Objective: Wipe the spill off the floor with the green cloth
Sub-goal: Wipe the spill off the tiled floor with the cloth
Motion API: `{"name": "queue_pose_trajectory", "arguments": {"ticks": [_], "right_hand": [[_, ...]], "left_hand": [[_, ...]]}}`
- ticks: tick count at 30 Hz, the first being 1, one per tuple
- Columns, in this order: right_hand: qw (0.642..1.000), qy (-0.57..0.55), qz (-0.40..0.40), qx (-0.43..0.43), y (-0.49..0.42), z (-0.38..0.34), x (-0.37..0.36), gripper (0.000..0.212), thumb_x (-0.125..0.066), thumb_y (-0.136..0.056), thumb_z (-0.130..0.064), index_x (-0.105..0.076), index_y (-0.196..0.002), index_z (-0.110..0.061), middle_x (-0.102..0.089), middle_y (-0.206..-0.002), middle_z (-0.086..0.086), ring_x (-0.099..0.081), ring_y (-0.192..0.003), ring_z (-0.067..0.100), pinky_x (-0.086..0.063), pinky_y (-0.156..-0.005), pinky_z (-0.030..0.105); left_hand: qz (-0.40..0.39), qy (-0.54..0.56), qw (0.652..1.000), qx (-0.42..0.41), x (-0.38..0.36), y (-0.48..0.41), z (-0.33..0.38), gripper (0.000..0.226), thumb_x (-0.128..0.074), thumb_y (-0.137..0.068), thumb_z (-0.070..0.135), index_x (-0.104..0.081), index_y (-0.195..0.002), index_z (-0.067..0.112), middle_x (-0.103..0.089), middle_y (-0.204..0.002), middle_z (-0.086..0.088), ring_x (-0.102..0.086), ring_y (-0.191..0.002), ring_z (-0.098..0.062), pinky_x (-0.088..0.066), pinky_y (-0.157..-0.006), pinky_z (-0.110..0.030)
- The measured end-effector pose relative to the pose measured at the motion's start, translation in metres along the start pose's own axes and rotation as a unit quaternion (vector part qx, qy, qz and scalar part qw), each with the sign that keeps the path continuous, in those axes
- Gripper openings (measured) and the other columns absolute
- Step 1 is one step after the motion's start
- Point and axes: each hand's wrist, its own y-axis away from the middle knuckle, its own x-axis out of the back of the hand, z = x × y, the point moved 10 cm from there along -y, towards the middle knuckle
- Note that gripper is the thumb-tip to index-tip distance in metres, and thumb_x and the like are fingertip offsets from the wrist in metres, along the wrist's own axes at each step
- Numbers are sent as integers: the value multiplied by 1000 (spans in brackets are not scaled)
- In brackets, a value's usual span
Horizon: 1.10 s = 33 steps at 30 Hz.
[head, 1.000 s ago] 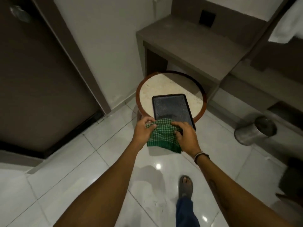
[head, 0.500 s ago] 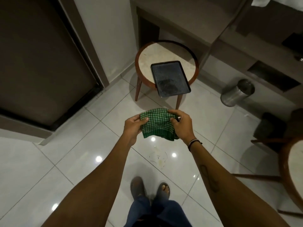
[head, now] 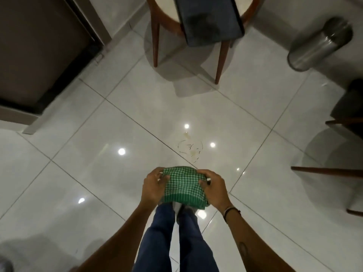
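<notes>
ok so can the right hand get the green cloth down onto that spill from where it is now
Probably yes. The yellowish spill lies on bare white tile just ahead of the right hand, with nothing between them. The person is standing, though, holding the green checked cloth well above the floor, so they must bend down.

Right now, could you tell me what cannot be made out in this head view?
- Feet: hidden behind the green cloth held by the left hand and right hand.
- Spill: too faint on the glossy floor to tell its liquid or full extent.
- Round table and black tray: cut off by the top edge.
- Metal bin: contents not visible.
</notes>
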Motion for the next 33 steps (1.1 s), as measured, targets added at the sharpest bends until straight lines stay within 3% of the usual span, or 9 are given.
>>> {"name": "queue_pose_trajectory", "arguments": {"ticks": [9, 12, 14, 17, 19, 21, 25, 29, 33], "right_hand": [[994, 102, -15, -33, -143, 196, -80, 37, -58, -111, -7, -70, -145, -15, -71, -132, 14, -67, -123, 30, -53, -114, 43], [996, 86, 39, 6, -221, 241, -88, 41, -57, -110, -3, -70, -146, -17, -65, -120, 8, -63, -112, 24, -55, -108, 40], [992, 115, 55, 14, -269, 277, -101, 49, -59, -109, -4, -61, -156, -19, -57, -142, 16, -60, -130, 33, -50, -117, 39], [950, 308, 44, 38, -332, 321, -140, 72, -57, -112, -29, -24, -175, -20, -6, -185, 20, -13, -171, 44, -23, -138, 52], [913, 391, 32, 111, -360, 330, -178, 77, -44, -114, -42, -10, -177, -16, 7, -186, 16, 4, -173, 40, -8, -141, 56], [884, 431, 32, 177, -391, 334, -210, 80, -35, -115, -51, -4, -177, -13, 5, -186, 15, 4, -174, 36, -6, -142, 57], [856, 465, 118, 192, -418, 346, -234, 83, -21, -114, -59, -2, -176, -7, 3, -186, 17, -3, -174, 35, 3, -142, 55], [848, 477, 65, 222, -373, 386, -245, 86, -26, -114, -60, 9, -176, -14, 13, -186, 10, 11, -173, 29, 8, -142, 49], [895, 373, 243, 27, -420, 371, -166, 81, -22, -115, -56, -5, -175, -4, -7, -185, 20, -9, -173, 39, -12, -141, 61]], "left_hand": [[-74, -107, 991, 12, -126, -161, -137, 29, -77, -90, -3, -80, -115, 11, -82, -113, -10, -79, -111, -34, -65, -102, -50], [-60, -104, 992, -25, -175, -247, -162, 27, -75, -96, 4, -73, -107, 28, -78, -104, 3, -80, -106, -25, -68, -86, -35], [-45, -93, 994, -44, -199, -294, -179, 20, -69, -103, 13, -71, -116, 27, -78, -113, 3, -80, -113, -25, -66, -78, -21], [-23, -233, 967, -103, -230, -356, -217, 59, -55, -112, 24, -42, -169, 19, -47, -175, -11, -50, -160, -30, -48, -123, -28], [5, -394, 903, -174, -240, -382, -237, 76, -50, -114, 20, -10, -179, 12, -6, -189, -13, -8, -176, -32, -22, -141, -49], [16, -456, 863, -217, -245, -406, -261, 80, -45, -115, 23, 3, -178, 10, 8, -189, -12, 8, -176, -31, -12, -143, -55], [30, -495, 821, -281, -242, -429, -288, 75, -25, -118, 43, 4, -178, 10, 11, -189, -12, 8, -176, -30, -6, -144, -53], [47, -501, 807, -309, -234, -431, -287, 79, -21, -117, 54, -4, -178, 7, 2, -189, -14, 0, -176, -30, -12, -144, -51], [49, -523, 785, -329, -231, -438, -285, 84, -24, -116, 59, -7, -178, 5, -1, -188, -17, -3, -176, -32, -13, -144, -49]]}}
